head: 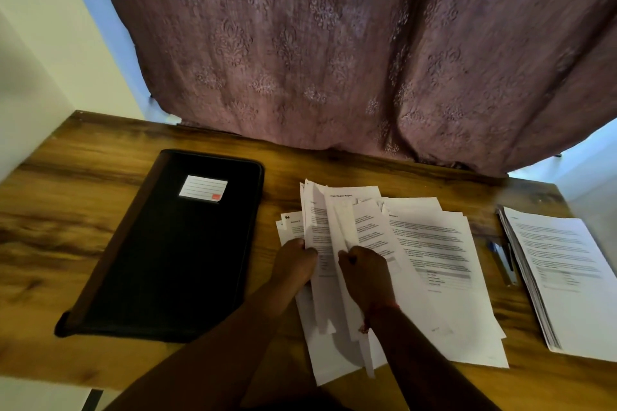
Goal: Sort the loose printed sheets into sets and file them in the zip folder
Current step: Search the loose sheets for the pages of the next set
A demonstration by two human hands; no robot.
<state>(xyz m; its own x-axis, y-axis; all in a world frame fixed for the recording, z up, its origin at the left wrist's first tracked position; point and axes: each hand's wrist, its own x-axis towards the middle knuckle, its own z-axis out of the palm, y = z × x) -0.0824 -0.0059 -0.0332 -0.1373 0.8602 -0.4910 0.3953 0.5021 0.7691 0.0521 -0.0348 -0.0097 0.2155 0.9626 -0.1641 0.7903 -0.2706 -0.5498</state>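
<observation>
Only a heading ending "Report", atop one loose sheet [350, 207].

bare wood [100, 227] left of zip folder [173, 253], curtain [334, 60] blocking behind

Mauve patterned curtain [334, 43] behind wooden table [83, 210]; pens [504, 260] on the table's right side.

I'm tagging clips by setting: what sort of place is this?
Probably a home desk: a wooden table pushed against a patterned curtain, with a black zip folder and printed sheets on it.
</observation>
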